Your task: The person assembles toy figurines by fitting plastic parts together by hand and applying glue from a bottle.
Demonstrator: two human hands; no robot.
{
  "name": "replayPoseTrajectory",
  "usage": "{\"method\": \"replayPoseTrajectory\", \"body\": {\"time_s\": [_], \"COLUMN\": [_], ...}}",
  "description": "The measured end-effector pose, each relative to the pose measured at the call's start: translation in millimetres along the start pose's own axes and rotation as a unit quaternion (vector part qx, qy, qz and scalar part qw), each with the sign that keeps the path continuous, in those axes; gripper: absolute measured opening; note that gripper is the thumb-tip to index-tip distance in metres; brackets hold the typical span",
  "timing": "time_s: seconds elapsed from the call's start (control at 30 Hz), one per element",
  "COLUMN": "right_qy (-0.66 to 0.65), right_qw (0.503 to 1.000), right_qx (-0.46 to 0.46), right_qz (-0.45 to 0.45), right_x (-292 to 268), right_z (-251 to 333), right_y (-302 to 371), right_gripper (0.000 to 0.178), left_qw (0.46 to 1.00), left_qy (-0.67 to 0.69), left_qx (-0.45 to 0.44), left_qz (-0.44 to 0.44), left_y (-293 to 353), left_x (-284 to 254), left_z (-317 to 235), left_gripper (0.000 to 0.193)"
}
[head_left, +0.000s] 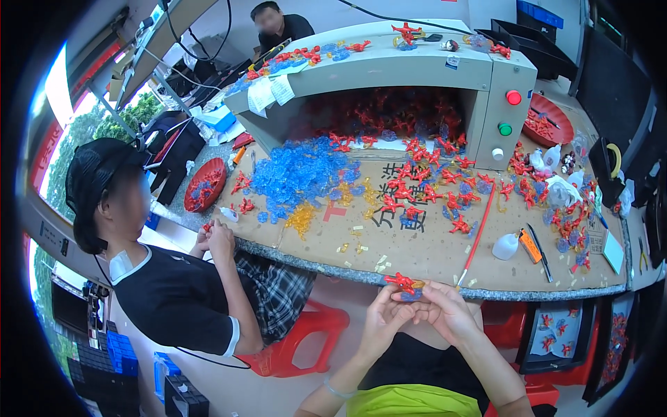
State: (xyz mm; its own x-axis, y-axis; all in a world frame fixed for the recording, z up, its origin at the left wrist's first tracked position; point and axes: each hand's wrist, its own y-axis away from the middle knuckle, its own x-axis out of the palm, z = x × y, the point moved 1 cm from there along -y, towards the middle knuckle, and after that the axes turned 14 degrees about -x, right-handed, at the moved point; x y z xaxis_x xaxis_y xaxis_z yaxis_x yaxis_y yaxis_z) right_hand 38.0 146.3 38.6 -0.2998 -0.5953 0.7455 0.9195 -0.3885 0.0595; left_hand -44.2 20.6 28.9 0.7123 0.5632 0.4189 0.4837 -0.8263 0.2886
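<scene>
hands (417, 313) pinched on red piece (403, 281)

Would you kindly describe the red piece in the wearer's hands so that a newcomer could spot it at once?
Start at the long cardboard-topped table and follow its near edge to the middle. There the left hand and right hand meet around a small red branching plastic piece. Unlike the red pieces scattered on the cardboard, it is held up at the edge, with a bit of blue under it.

Cardboard-topped bench (417, 250), prob. window (59, 97) left
</scene>
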Motion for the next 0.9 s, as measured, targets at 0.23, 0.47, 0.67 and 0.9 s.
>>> {"method": "replayPoseTrajectory", "body": {"time_s": [0.23,0.47,0.67,0.9], "right_qy": [-0.018,-0.019,0.077,0.192], "right_qw": [1.0,1.0,0.997,0.976], "right_qx": [0.019,0.011,-0.025,-0.098], "right_qz": [0.011,-0.006,0.006,0.029], "right_x": [-10,-9,-4,3], "right_z": [-10,-15,-15,-11], "right_y": [0,3,1,2], "right_gripper": [0.038,0.041,0.035,0.032], "left_qw": [1.0,0.999,0.997,0.993], "left_qy": [0.024,0.015,-0.013,0.016], "left_qx": [-0.008,-0.023,-0.012,-0.014], "left_qz": [-0.019,-0.035,-0.07,-0.115], "left_y": [0,4,5,5], "left_x": [-2,-2,-6,-9], "left_z": [3,3,6,11], "left_gripper": [0.044,0.039,0.025,0.019]}}
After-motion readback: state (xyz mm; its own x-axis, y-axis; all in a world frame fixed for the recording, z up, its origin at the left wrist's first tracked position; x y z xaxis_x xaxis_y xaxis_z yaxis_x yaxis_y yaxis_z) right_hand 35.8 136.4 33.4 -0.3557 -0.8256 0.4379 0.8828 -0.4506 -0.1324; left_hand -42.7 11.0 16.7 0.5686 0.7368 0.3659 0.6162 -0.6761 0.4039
